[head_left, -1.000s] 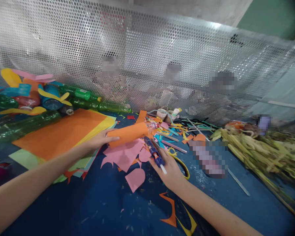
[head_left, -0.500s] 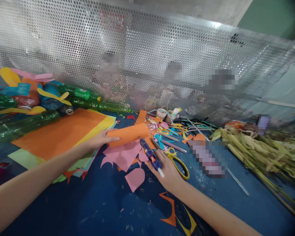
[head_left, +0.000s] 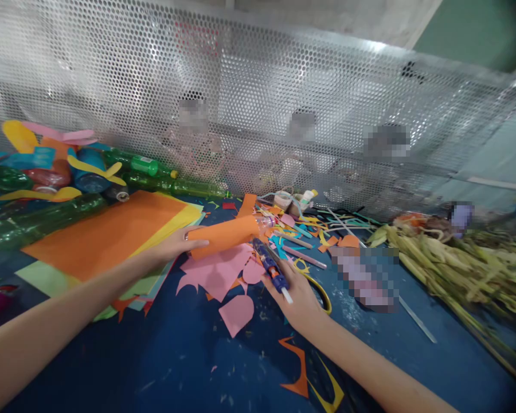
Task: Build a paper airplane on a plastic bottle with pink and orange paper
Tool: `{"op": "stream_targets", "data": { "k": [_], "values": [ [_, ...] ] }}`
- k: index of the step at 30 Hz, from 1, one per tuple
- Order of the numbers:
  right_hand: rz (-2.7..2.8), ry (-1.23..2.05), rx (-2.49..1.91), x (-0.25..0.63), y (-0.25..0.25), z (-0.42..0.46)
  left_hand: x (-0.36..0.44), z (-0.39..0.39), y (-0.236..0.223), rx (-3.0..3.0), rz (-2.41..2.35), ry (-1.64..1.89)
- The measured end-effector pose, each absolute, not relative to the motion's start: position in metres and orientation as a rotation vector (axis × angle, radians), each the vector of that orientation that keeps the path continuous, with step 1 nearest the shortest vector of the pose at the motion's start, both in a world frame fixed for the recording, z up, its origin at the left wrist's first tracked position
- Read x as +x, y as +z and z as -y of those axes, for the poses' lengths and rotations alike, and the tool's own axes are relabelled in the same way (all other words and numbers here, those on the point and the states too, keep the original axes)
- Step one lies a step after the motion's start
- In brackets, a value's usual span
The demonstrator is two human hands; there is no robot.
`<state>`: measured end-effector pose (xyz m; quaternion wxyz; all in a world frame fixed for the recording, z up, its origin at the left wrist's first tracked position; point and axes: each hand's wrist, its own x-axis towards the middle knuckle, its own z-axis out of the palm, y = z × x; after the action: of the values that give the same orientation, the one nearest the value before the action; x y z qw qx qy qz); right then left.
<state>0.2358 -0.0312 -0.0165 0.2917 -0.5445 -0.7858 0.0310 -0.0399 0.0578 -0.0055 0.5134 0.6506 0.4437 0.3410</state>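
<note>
My left hand (head_left: 177, 244) grips the base end of a plastic bottle (head_left: 223, 234) wrapped in orange paper. Its clear neck points right, over the paper scraps. In my right hand (head_left: 298, 295) is a dark blue glue gun (head_left: 270, 265), a white glue stick poking from its rear. The gun's front end is close to the wrapped bottle's neck; whether they touch I cannot tell. Under the bottle lie pink paper pieces (head_left: 215, 272), and a loose pink cutout (head_left: 237, 314) sits nearer me. Yellow-handled scissors (head_left: 324, 295) lie partly hidden behind my right hand.
Stacked coloured paper (head_left: 98, 235) lies left, with green bottles (head_left: 47, 221) and decorated bottles (head_left: 55, 155) beyond. Scraps and sticks (head_left: 301, 238) litter the middle back. Dried husks (head_left: 434, 264) lie right. A perforated metal panel (head_left: 258, 86) borders the table's far side.
My right hand and the glue gun have shifted slightly right, covering more of the scissors. My left hand and the wrapped bottle stay nearly in place.
</note>
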Motion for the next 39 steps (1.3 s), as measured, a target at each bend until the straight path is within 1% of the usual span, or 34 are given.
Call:
{"op": "stream_targets", "data": {
  "k": [8,13,15,18,20,22,29,39],
  "values": [
    [2.064,-0.049,-1.442,0.241,-0.02,0.027,-0.041,-0.059,-0.009,1.494,-1.025,0.839],
    [2.157,-0.096,-1.369,0.253,-0.002,0.022,-0.04,-0.058,-0.008,1.475,-1.01,0.845],
    [2.226,-0.118,-1.433,0.264,0.01,0.016,-0.04,-0.059,-0.008,1.475,-1.028,0.836],
    [2.307,-0.311,-1.631,0.288,0.024,0.003,-0.04,-0.06,-0.01,1.497,-1.1,0.844],
    [2.362,-0.43,-1.788,0.305,0.026,-0.007,-0.041,-0.06,-0.011,1.508,-1.124,0.858],
    [2.413,-0.479,-1.852,0.319,0.022,-0.017,-0.041,-0.06,-0.01,1.506,-1.116,0.851],
    [2.599,-0.441,-1.806,0.336,0.002,-0.044,-0.039,-0.06,-0.01,1.491,-1.105,0.836],
    [2.666,-0.392,-1.735,0.335,0.001,-0.035,-0.042,-0.062,-0.013,1.488,-1.073,0.821]
  ]
}}
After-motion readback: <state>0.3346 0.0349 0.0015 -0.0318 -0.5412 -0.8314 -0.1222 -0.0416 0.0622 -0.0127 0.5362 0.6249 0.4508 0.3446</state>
